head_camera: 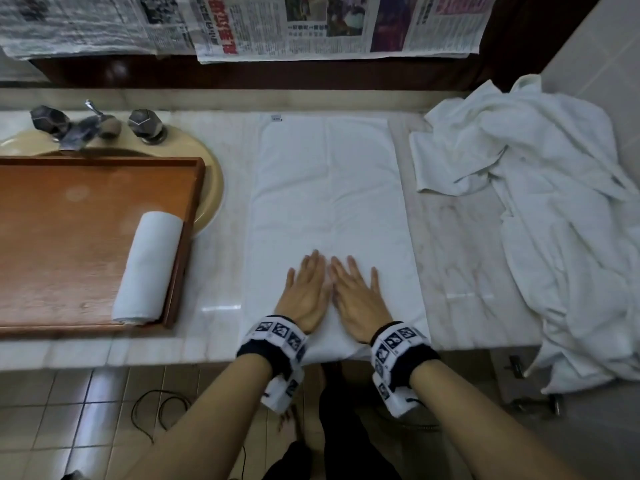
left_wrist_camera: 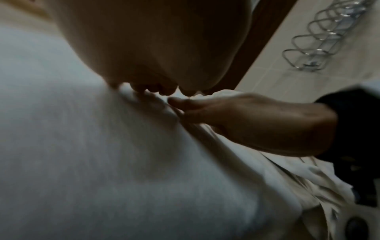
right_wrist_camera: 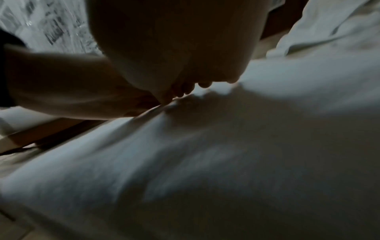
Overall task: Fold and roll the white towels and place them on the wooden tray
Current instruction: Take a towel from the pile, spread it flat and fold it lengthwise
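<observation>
Head view: folded white towel flat on marble counter, long axis running away from body. Left hand and right hand side by side, fingers straight, flat on near end, equally close; probably rolls away from there. Wooden tray to left, holding one rolled towel.

Pretty dim in here. I'm at a pale marble counter with a beige sink and a chrome tap set in on my left. Newspapers hang over the dark wood panel behind it, pale tiles on the floor and on the right wall
</observation>
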Motion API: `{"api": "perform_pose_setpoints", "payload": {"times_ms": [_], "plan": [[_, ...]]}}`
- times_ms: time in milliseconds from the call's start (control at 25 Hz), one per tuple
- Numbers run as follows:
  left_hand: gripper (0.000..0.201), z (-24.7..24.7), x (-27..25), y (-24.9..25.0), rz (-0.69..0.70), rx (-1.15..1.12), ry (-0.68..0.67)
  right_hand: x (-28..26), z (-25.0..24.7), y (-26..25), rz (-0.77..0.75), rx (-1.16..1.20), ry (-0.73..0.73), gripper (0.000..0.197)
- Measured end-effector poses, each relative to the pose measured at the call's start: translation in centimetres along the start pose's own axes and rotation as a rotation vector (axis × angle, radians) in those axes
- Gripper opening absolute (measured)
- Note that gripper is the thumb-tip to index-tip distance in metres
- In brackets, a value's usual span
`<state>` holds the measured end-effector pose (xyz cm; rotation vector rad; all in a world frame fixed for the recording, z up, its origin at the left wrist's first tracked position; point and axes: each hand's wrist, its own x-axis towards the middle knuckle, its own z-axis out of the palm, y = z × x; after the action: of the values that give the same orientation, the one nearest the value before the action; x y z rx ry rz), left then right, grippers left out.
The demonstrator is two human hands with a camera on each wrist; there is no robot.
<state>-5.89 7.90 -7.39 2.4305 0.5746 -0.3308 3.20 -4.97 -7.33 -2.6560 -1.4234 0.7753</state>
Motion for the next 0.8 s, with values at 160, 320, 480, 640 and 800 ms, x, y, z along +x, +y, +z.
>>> {"api": "perform_pose_setpoints", "payload": {"times_ms": [160,320,480,640,800], "plan": [[0.061,2.4,-0.8,-1.1,-0.039,0.234,0.154,-0.6,2.4,0.7,0.035,-0.042,0.115,0.066],[0.064,2.2,-1.8,-4.1,-0.077,0.256,0.235,-2.4,3.1,4.0,0.126,-0.078,0.209,0.061],[0.066,-0.1,-3.3,-7.9,-0.141,0.240,0.268,-3.9,2.4,7.8,0.371,-0.044,0.203,0.061],[0.069,-1.1,-2.2,-7.0,-0.312,0.149,0.258,-1.7,-0.2,4.9,0.523,0.036,0.154,0.068],[0.078,0.4,1.0,-1.2,0.038,0.103,0.081,2.0,-0.4,-0.5,-0.025,-0.030,0.042,0.063]]}}
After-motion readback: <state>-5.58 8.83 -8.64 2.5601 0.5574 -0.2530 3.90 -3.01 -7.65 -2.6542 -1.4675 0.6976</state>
